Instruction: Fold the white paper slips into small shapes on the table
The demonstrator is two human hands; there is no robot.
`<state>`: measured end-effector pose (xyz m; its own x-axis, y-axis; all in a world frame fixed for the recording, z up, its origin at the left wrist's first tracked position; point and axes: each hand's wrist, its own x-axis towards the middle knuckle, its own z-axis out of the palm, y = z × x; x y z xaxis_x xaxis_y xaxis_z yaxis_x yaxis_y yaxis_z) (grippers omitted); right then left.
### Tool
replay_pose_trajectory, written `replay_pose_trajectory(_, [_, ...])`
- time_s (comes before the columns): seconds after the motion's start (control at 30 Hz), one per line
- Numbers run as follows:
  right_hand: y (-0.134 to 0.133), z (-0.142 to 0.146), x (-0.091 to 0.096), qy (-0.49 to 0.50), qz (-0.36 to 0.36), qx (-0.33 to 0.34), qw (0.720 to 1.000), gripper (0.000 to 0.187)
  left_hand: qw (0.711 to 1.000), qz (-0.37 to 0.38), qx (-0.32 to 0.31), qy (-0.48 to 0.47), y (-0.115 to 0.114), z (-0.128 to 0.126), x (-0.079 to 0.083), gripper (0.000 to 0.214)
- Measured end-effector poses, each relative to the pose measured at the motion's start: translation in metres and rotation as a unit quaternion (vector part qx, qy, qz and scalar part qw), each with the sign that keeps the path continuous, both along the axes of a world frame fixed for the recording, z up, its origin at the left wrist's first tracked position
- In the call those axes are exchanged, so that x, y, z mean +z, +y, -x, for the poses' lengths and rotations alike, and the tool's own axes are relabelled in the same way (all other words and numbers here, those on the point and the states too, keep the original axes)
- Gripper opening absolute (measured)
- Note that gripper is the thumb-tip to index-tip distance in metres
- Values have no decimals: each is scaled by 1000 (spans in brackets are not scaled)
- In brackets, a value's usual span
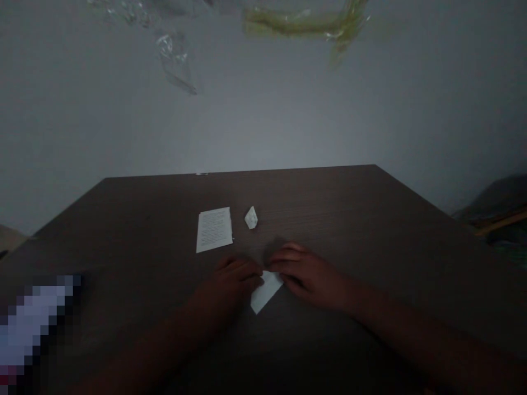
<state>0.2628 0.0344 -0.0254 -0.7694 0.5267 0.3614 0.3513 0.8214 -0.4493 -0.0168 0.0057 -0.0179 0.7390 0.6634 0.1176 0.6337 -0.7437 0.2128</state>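
A small piece of folded white paper (265,295) lies on the dark wooden table between my hands. At its upper left edge, my left hand (237,278) has its fingers closed and pressed on the paper. My right hand (307,272) grips the upper right side, fingers together and bent over the edge. The paper's upper part is partly hidden under my fingertips. Beyond my hands sits a small folded paper shape (251,218), standing up a little from the tabletop. Left of it rests a flat printed sheet (214,229) with lines of text.
The dark brown table (329,208) reaches back to a pale wall (267,120). Yellowish tape (296,23) and clear plastic (175,57) are stuck on the wall. A bright, pixelated object (37,323) lies at the table's left front. Dark items (500,200) stand beyond the right edge.
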Motion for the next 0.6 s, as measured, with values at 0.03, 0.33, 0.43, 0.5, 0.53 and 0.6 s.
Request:
replay_pose_trajectory(0.03, [0, 0, 0, -18, -1, 11, 1000, 30, 1000, -7, 5, 3, -1, 0, 1, 50])
replay_pose_trajectory(0.33, [-9, 4, 3, -84, 15, -8, 996, 13, 1000, -2, 12, -24, -5, 3, 4, 29])
replay_pose_trajectory(0.43, [-10, 4, 0, -82, 24, -4, 996, 13, 999, 20, 22, -37, -9, 1, 7, 37])
replay_pose_trajectory(0.5, [-10, 5, -2, -79, 20, -5, 997, 12, 999, 27, 22, -39, -10, 0, 8, 43])
replay_pose_trajectory(0.53, [-11, 5, -3, -79, 16, -5, 997, 12, 999, 30, 21, -34, -10, -1, 8, 44])
replay_pose_trajectory(0.6, [-12, 6, -3, -85, 1, -8, 996, 10, 999, 34, 12, -25, -9, -1, 8, 43])
